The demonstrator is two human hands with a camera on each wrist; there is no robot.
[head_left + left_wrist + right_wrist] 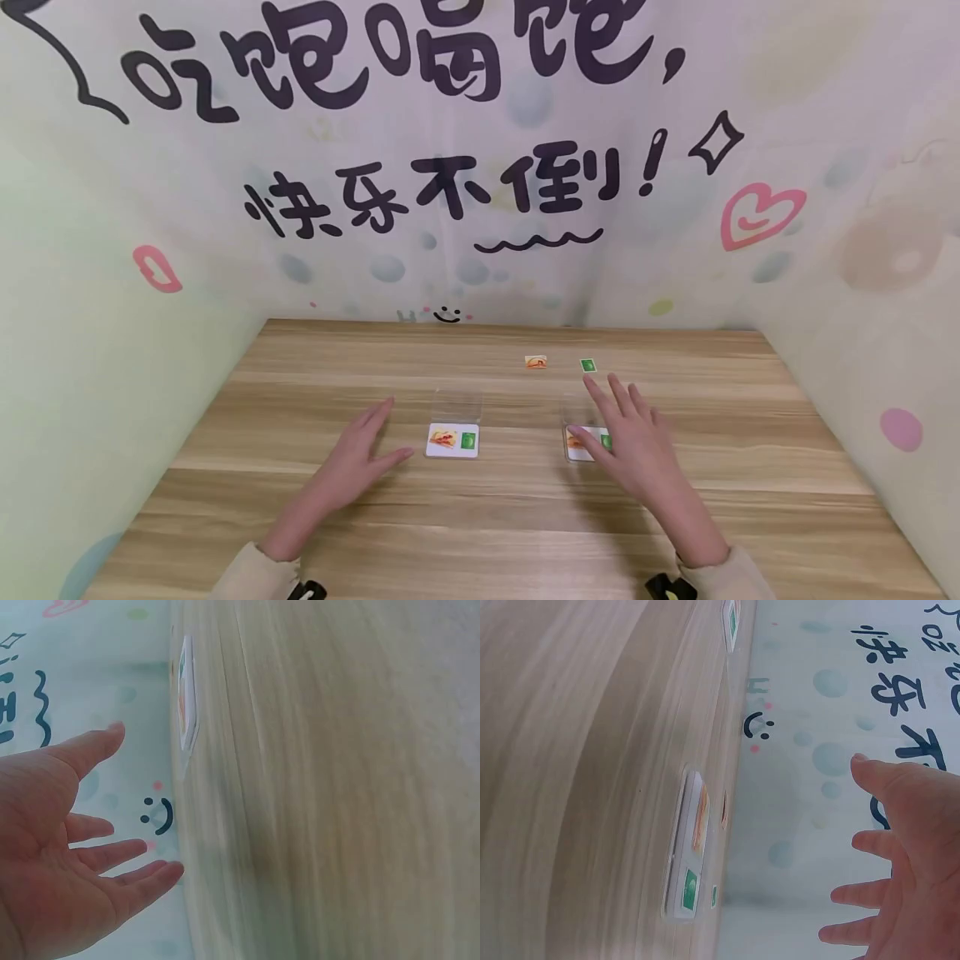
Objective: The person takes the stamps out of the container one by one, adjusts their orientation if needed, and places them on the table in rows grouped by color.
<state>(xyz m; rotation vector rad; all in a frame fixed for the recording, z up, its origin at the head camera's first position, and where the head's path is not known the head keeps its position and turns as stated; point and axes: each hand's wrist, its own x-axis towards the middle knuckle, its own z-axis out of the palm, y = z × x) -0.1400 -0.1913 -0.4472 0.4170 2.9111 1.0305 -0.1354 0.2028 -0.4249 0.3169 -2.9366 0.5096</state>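
My left hand (347,463) hovers with spread fingers just left of a white card (453,451) bearing an orange food picture and a green one. Behind that card stretches a clear plastic flap (457,406), apparently the lid of a shallow case. A matching white card in a clear case (681,855) lies to the right, partly covered in the head view by my right hand (639,450). That hand is held above the table, fingers apart, holding nothing. Further back are two small loose pieces: an orange food picture (536,362) and a green picture (588,365) near my right fingertips.
The wood-grain table (480,533) meets a printed fabric backdrop (360,275) with black lettering at its far edge. Pale side walls (97,350) close in on the left and right.
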